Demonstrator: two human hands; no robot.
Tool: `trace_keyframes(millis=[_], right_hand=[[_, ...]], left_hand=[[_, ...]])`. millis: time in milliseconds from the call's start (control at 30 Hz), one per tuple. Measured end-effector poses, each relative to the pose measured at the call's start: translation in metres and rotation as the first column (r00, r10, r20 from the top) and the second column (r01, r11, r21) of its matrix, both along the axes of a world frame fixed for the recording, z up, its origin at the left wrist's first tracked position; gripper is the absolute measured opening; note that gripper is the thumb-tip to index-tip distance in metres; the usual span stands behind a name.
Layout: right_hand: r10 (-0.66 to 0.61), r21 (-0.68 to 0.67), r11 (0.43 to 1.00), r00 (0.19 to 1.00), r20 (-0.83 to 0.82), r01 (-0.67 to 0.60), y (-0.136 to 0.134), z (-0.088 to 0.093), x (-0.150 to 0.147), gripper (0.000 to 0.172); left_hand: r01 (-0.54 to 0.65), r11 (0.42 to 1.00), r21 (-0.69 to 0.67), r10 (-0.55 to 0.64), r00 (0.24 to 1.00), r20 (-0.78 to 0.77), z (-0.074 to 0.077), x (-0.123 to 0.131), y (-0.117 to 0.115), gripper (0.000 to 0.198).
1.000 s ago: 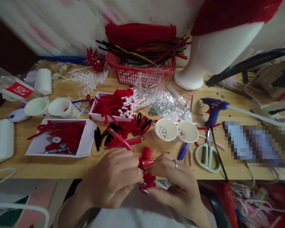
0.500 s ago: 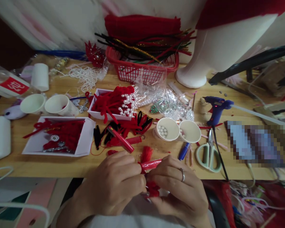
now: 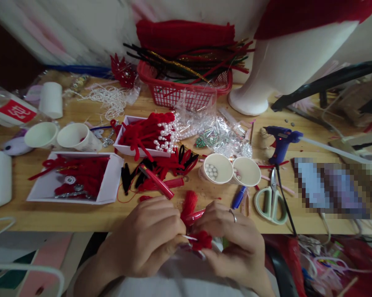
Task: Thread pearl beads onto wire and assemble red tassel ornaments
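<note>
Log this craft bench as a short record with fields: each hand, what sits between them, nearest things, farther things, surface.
left hand: closed, fingertips pinching the red fuzzy piece
right hand: closed on the same piece from the other side; ring on one finger
between hands: red tube with a red tuft at its far end
nearest things: beaded paper cup, second paper cup, blue pen, scissors
farther: blue glue gun, red basket, white tray
surface: wooden table
</note>
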State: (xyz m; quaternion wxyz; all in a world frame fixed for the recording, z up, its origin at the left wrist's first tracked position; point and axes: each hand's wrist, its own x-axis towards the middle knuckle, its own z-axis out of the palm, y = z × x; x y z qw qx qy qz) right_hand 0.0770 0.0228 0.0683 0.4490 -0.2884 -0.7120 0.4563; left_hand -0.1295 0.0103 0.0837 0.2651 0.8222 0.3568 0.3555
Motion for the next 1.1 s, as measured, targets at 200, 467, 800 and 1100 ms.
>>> trace_keyframes(millis=[200, 467, 800, 1100], right_hand=[[-0.062, -0.144, 0.988, 0.994, -0.095, 0.048, 0.0, -0.006, -0.006, 0.008], [-0.188, -0.567, 0.819, 0.974, -0.124, 0.086, -0.001, -0.014, -0.009, 0.021], [-0.264, -0.606, 0.769, 0.964, -0.011, 0.204, 0.001, -0.013, -0.015, 0.02], [-0.272, -0.545, 0.797, 0.96, 0.063, 0.261, -0.001, -0.009, -0.019, 0.038]], left_hand=[[-0.125, 0.978, -0.169, 0.152, 0.975, 0.162, -0.004, -0.002, -0.008, 0.024], [0.021, 0.667, -0.745, 0.432, 0.803, 0.41, -0.012, 0.004, 0.003, 0.038], [-0.007, 0.66, -0.751, 0.305, 0.916, 0.259, -0.011, 0.016, -0.002, 0.038], [-0.099, 0.679, -0.727, 0.342, 0.919, 0.195, -0.013, 0.02, -0.001, 0.029]])
